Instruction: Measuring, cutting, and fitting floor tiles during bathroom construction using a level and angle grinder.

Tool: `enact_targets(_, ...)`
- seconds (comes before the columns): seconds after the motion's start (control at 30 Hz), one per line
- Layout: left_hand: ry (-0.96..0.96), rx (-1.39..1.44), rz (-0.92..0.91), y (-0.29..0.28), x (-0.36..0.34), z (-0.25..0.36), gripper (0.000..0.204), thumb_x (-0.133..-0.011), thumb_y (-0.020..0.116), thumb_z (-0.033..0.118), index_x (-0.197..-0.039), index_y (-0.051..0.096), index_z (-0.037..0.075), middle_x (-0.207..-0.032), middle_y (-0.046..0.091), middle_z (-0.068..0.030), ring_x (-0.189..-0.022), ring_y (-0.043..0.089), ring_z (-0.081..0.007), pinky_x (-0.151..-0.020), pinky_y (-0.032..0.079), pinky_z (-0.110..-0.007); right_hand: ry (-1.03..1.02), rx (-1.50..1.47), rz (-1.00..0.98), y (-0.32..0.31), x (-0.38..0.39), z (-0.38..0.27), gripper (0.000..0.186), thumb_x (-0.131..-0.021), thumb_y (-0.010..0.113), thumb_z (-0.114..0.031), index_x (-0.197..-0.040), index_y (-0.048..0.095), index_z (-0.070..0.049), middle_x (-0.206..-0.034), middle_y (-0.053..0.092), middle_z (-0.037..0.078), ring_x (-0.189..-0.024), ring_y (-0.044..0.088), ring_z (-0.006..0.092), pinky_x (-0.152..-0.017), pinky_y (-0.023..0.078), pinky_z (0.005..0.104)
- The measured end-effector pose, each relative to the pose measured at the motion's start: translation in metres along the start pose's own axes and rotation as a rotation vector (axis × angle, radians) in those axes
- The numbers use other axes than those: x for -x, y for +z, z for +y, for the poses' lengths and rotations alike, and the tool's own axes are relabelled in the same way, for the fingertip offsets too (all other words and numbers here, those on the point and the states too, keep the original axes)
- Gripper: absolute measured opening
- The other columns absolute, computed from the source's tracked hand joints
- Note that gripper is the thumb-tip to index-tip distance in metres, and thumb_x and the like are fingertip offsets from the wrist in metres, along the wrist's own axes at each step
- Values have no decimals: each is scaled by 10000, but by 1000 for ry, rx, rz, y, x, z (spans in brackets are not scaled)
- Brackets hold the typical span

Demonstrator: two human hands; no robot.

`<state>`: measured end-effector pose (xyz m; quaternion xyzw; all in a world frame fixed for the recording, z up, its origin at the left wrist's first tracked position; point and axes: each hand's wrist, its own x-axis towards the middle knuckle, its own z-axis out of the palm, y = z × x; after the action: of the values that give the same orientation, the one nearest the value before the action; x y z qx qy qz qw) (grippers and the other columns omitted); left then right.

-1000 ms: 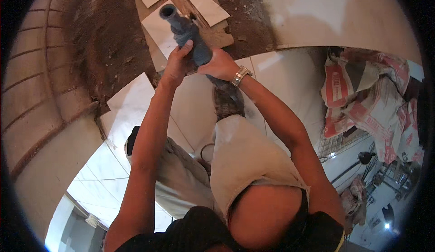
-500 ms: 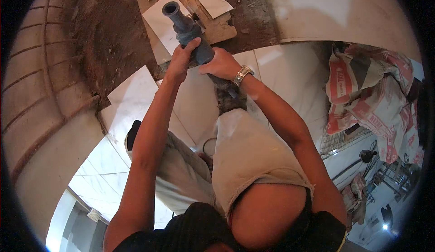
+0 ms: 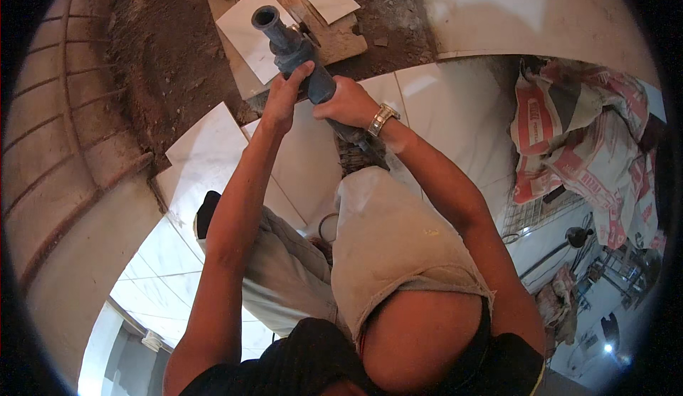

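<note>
Both hands are closed on a dark blue-grey tube-shaped tool (image 3: 290, 51), which has a hollow round mouth at its far end and a thicker body. My left hand (image 3: 288, 97) grips the body from the left, thumb laid across the top. Just behind it, my right hand (image 3: 346, 103), with a metal-band watch (image 3: 383, 119) at the wrist, wraps the body from the right. The tool's near end runs down toward my knee, partly covered by the right hand. Beyond its mouth, pieces of white tile (image 3: 245, 22) lie on a wooden board (image 3: 348, 40).
Brown dirt (image 3: 171, 61) spreads around the board. Pale floor tiles (image 3: 455, 111) lie under my legs. To the right are crumpled red-and-white sacks (image 3: 562, 133); a curved wall with a ridge (image 3: 85, 204) rises on the left. Cables and gear (image 3: 612, 275) sit at the lower right.
The view has shifted slightly, so the board and tile pieces appear a little farther left. Both hands keep their grip on the tool, which has barely moved.
</note>
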<state>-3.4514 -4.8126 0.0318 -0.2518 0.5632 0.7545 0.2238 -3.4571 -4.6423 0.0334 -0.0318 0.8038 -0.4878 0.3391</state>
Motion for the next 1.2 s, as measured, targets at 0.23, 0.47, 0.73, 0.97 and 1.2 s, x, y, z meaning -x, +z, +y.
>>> enact_targets(0.23, 18, -7, -2, -1, 0, -3, 473, -877, 701, 386, -1187, 582, 49, -1078, 644, -57, -982, 631, -191, -932, 486, -383, 32, 38, 2, 1, 2, 1, 470, -582, 791, -374, -829, 650, 0, -802, 708, 173, -758, 702, 322, -716, 557, 392)
enact_targets(0.47, 21, -18, 33, 1, 1, -10, 474, -870, 708, 394, -1182, 583, 60, -1073, 644, -51, -975, 626, -185, -919, 478, -378, 52, 36, -15, 3, 5, 8, 516, -568, 808, -382, -870, 651, 4, -841, 714, 174, -794, 705, 323, -746, 560, 395)
enact_targets(0.73, -43, 17, 30, 5, 9, -23, 526, -902, 660, 466, -1237, 556, 73, -1166, 626, -63, -1070, 593, -207, -982, 436, -402, 94, 90, -70, -4, 17, 6, 521, -638, 811, -268, -1034, 636, 22, -908, 700, 124, -789, 664, 226, -742, 528, 345)
enact_targets(0.97, -28, 653, -186, 14, 13, -35, 657, -965, 529, 567, -1406, 457, 85, -1371, 532, -96, -1265, 495, -267, -1104, 361, -448, -35, -277, -84, -23, 15, -1, 447, -644, 811, -256, -973, 655, 5, -857, 685, 76, -781, 639, 166, -728, 526, 337)
enact_targets(1.2, -57, 795, -303, 4, 21, -40, 544, -892, 707, 386, -1331, 546, 108, -1315, 562, -61, -1240, 491, -260, -1118, 345, -464, -134, -242, -103, -24, 19, -6, 450, -639, 807, -224, -990, 639, 2, -883, 683, 62, -796, 630, 151, -745, 524, 326)
